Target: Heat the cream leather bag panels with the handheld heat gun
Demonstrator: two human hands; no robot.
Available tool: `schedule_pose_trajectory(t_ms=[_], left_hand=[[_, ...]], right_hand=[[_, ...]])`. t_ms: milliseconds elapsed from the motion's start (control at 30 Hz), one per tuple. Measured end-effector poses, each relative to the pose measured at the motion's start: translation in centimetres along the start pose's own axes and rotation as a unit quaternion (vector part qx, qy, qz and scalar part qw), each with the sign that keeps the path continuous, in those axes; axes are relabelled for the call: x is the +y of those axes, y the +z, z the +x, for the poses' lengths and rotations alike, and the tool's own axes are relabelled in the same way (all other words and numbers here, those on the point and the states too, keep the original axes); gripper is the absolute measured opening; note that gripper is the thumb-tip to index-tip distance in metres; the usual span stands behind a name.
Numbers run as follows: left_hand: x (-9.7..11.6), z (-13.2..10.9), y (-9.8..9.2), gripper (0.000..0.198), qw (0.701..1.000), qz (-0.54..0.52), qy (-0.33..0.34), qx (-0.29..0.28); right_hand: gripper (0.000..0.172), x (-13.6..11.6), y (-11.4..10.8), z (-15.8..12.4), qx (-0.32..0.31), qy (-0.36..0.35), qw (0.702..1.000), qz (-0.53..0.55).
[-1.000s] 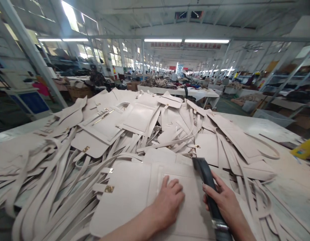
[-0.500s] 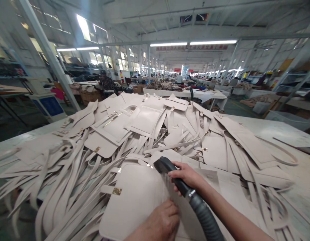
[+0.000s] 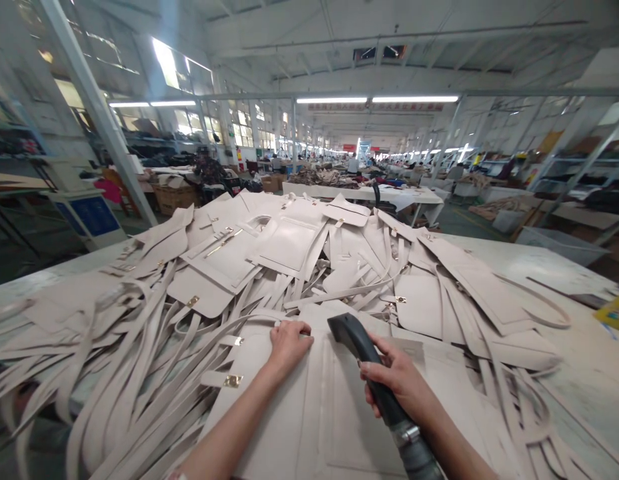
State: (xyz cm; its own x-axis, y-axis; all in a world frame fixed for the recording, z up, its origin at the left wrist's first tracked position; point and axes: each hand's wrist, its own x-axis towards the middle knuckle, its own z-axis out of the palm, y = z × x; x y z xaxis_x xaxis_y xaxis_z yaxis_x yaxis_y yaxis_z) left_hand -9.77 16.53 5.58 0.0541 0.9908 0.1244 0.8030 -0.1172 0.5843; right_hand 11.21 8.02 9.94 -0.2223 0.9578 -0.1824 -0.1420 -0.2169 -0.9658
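Observation:
A large beige leather bag panel (image 3: 314, 413) with a brass clasp lies flat in front of me on a heap of similar pieces. My left hand (image 3: 288, 340) grips its far edge, fingers curled over it. My right hand (image 3: 392, 381) is wrapped around the dark handle of a nozzle (image 3: 353, 337) on a grey ribbed hose (image 3: 414, 453). The nozzle head rests near the panel's top edge, just right of my left hand.
Beige bag panels and long straps (image 3: 289, 267) cover the white table (image 3: 534, 260). A yellow object (image 3: 614, 310) sits at the table's right edge. More worktables, shelving and distant people fill the factory hall behind.
My left hand has moved from the panel's near part up to its far edge. The nozzle has drawn back slightly to the right and toward me.

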Motion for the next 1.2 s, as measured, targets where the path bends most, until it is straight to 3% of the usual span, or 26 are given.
schedule_pose_trajectory(t_ms=[167,267,367,567,633,733,900,1033,1133,1200], left_hand=[[-0.9,0.3,0.3,0.018,0.999,-0.023,0.017,-0.040],[-1.0,0.0,0.2,0.019,0.998,-0.025,0.035,-0.041],[-0.9,0.0,0.1,0.019,0.997,0.003,0.071,-0.005],[-0.8,-0.1,0.4,0.023,0.985,0.078,0.153,-0.004],[-0.7,-0.1,0.6,0.027,0.984,0.085,0.158,-0.015],[-0.2,-0.2,0.7,0.030,0.987,0.073,0.138,-0.040],[2.5,-1.1,-1.1,0.023,0.975,-0.027,0.127,-0.181],[5.4,-2.2,-4.3,0.027,0.943,-0.125,0.169,-0.257],[8.6,-0.9,-6.4,0.030,0.939,-0.154,0.208,-0.228],[11.9,1.8,-7.4,0.029,0.940,-0.141,0.260,-0.170]], right_hand=[[0.065,1.9,2.2,1.2,-0.024,0.000,1.000,0.018],[0.070,2.0,2.9,2.3,0.025,-0.019,0.999,0.021],[0.073,1.9,2.5,1.1,0.077,-0.030,0.996,0.022],[0.067,3.1,-1.4,-5.8,0.164,-0.008,0.986,0.022],[0.067,3.7,-3.6,-6.5,0.210,-0.002,0.977,0.026],[0.071,4.2,-6.5,-5.3,0.250,-0.015,0.968,0.032],[0.078,3.3,-7.9,-3.8,0.307,-0.062,0.949,0.035],[0.084,3.3,-7.6,-7.7,0.347,-0.080,0.934,0.037],[0.090,4.5,-8.0,-12.2,0.385,-0.075,0.919,0.044],[0.100,5.5,-8.5,-14.8,0.423,-0.064,0.902,0.061]])
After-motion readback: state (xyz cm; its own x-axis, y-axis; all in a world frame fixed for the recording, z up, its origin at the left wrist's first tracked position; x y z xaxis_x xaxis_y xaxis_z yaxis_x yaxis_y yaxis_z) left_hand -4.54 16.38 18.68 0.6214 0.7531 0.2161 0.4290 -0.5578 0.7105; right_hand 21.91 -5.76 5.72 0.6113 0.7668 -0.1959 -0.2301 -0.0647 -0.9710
